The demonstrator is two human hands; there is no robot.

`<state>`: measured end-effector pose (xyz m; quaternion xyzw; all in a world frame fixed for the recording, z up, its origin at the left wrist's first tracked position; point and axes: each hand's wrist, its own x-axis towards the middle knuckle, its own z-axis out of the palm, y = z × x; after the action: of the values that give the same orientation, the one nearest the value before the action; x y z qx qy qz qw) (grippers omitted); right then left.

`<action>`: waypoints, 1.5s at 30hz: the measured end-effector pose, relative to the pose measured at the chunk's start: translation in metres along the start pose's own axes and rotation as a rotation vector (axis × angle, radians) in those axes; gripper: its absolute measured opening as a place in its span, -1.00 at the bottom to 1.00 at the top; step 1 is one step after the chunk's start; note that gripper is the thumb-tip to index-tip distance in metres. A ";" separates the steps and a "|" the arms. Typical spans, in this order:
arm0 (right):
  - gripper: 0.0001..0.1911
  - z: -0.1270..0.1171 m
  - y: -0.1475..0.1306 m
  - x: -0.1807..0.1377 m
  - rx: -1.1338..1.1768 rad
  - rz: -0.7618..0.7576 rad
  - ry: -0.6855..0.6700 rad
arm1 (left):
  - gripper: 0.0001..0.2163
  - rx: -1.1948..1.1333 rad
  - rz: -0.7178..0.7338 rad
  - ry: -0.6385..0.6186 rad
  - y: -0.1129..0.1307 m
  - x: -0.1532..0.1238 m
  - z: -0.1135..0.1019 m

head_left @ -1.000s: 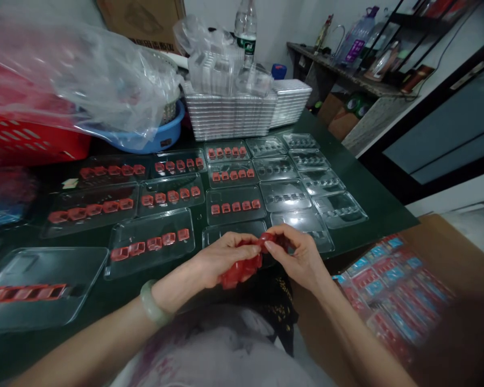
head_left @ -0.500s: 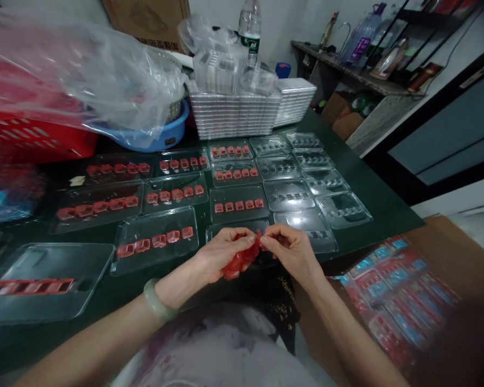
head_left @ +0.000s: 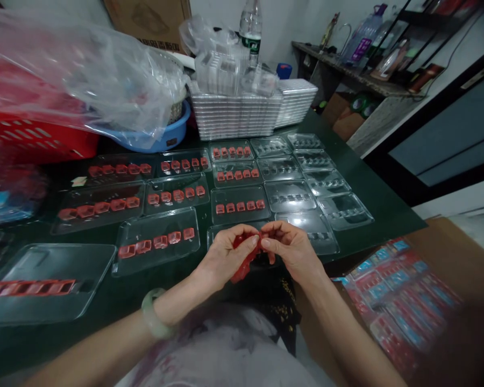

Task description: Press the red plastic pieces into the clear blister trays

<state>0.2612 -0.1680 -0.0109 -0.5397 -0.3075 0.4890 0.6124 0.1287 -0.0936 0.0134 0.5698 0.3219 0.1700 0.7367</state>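
Observation:
My left hand (head_left: 222,258) is closed around a bunch of small red plastic pieces (head_left: 246,257) at the near edge of the dark green table (head_left: 377,201). My right hand (head_left: 292,248) pinches the top of the same red bunch, its fingertips meeting those of the left hand. Both hands hover over a clear blister tray (head_left: 226,230) that is partly hidden beneath them. Several clear trays lie in rows beyond; those on the left and centre, like one tray (head_left: 237,203), hold rows of red pieces, while trays on the right, like another tray (head_left: 289,194), hold none.
A stack of clear trays (head_left: 236,113) stands at the back with a water bottle (head_left: 250,29) behind. A blue basin (head_left: 161,137), a red basket (head_left: 36,140) and a plastic bag (head_left: 84,70) sit back left. A cardboard box of packed red-and-blue cards (head_left: 399,301) stands at right.
Both hands have worked the red bunch, gathering it tighter into the left hand; less of it hangs below the palm. The hands rose slightly toward the tray.

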 end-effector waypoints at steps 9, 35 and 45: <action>-0.79 -0.003 -0.002 -0.007 -0.215 0.069 -0.071 | -0.79 0.005 -0.049 -0.041 0.000 0.003 -0.003; -0.85 0.005 0.007 -0.008 -0.085 -0.026 0.017 | -0.85 0.060 0.026 -0.024 -0.002 0.005 -0.004; -0.89 0.000 -0.003 -0.012 -0.240 -0.109 0.008 | -0.81 -0.094 -0.123 -0.105 0.000 -0.001 -0.003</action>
<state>0.2581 -0.1791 -0.0064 -0.5937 -0.3901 0.4126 0.5701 0.1260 -0.0917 0.0132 0.5219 0.3090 0.1095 0.7875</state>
